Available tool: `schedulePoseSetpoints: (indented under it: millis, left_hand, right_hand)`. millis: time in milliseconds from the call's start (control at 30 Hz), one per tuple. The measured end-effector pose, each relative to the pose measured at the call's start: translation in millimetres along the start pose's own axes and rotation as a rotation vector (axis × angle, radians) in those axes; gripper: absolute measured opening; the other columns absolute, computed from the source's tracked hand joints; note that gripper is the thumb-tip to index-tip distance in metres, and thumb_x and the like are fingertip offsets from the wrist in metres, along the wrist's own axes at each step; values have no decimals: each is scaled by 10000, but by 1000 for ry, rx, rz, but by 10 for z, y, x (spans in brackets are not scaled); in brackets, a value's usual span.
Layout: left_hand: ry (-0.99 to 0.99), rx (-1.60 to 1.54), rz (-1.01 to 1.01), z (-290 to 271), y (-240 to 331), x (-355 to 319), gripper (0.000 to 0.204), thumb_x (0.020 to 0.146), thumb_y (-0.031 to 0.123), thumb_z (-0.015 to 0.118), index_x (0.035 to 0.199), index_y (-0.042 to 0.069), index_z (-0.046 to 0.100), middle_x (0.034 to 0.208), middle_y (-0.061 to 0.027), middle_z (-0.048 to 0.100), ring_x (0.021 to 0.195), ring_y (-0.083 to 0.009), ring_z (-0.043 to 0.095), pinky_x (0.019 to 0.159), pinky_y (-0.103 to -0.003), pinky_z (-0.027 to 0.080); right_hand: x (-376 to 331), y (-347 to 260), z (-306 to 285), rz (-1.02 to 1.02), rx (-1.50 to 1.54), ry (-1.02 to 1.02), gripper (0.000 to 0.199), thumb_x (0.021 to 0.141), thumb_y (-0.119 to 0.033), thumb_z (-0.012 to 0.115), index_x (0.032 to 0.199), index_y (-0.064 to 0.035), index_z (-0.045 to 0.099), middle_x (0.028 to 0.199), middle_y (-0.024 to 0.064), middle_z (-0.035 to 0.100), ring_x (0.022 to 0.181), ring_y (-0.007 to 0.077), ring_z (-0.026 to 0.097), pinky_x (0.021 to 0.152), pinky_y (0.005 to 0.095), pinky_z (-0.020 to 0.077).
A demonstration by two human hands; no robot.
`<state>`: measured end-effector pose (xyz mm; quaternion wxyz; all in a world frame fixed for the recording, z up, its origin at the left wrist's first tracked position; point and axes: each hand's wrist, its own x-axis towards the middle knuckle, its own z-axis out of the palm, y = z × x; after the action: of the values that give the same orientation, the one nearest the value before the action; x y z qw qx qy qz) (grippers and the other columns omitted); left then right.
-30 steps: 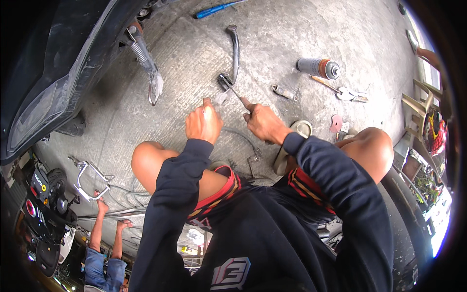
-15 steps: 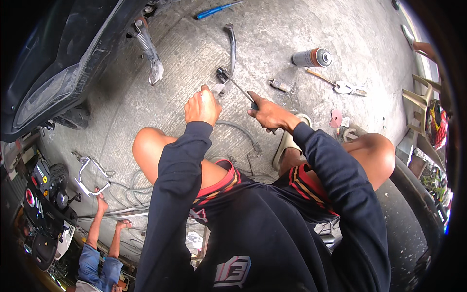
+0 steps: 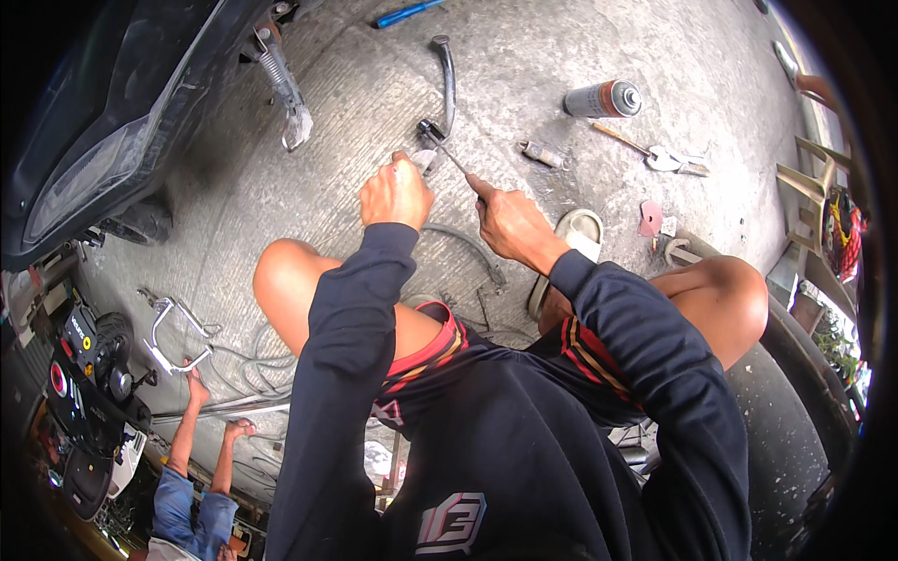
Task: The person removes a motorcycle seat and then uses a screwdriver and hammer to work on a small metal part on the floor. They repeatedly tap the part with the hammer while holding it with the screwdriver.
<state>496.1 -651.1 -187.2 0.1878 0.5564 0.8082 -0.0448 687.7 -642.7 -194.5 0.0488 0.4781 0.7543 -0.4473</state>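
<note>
Screwdriver (image 3: 447, 150) in our right hand (image 3: 510, 222), fingers closed round its handle, its tip over the concrete floor (image 3: 374, 84) ahead of our knees. Our left hand (image 3: 397, 192) pinched a small metal part (image 3: 426, 161) beside it. A spray can (image 3: 603, 98) lay well apart.

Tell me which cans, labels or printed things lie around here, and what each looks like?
Spray can: lying on its side on the concrete, upper right; grey cylinder with an orange band.
Small pink tag: flat on the ground right of the pale sandal.
Shirt print: white and red emblem on the dark top.
</note>
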Motion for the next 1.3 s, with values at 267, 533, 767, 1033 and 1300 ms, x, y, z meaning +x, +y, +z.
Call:
schedulePoseSetpoints:
  millis: [267,533,767,1033,1300]
  left_hand:
    - [-45,-42,-25,-8,4,20,245,820,113,649,1004,-47,674,892,-299,724,877,-451,732,817,-529,574]
    - [-65,-89,-10,-14,-26,31,262,825,115,646,1020,-57,671,897,-312,720,884,-470,726,824,-542,571]
    - [-51,-71,19,-20,-25,25,255,806,99,689,1012,-48,655,873,-274,735,855,-418,746,794,-492,591]
    - [-82,-91,35,-38,-81,49,261,809,101,691,1020,-47,650,865,-279,730,855,-422,742,792,-500,586]
    - [-155,-149,-12,-27,-124,94,316,815,118,666,1070,-68,658,904,-329,712,892,-488,716,831,-558,559]
  right_hand:
    - [71,-39,64,-10,6,43,497,931,-82,528,1415,33,528,804,365,645,784,526,659,719,590,507]
    - [92,-154,69,25,8,58,479,936,-81,520,1397,46,536,854,360,667,827,515,674,756,579,522]
    - [150,-299,42,126,21,-15,582,842,-63,605,1408,27,503,923,353,691,945,526,682,851,574,548]
    - [87,-426,179,131,23,36,698,819,-67,632,1475,68,432,851,340,686,874,522,690,779,577,557]
    - [123,-428,217,147,15,63,608,884,-49,562,1476,47,455,807,330,677,773,523,678,714,578,543]
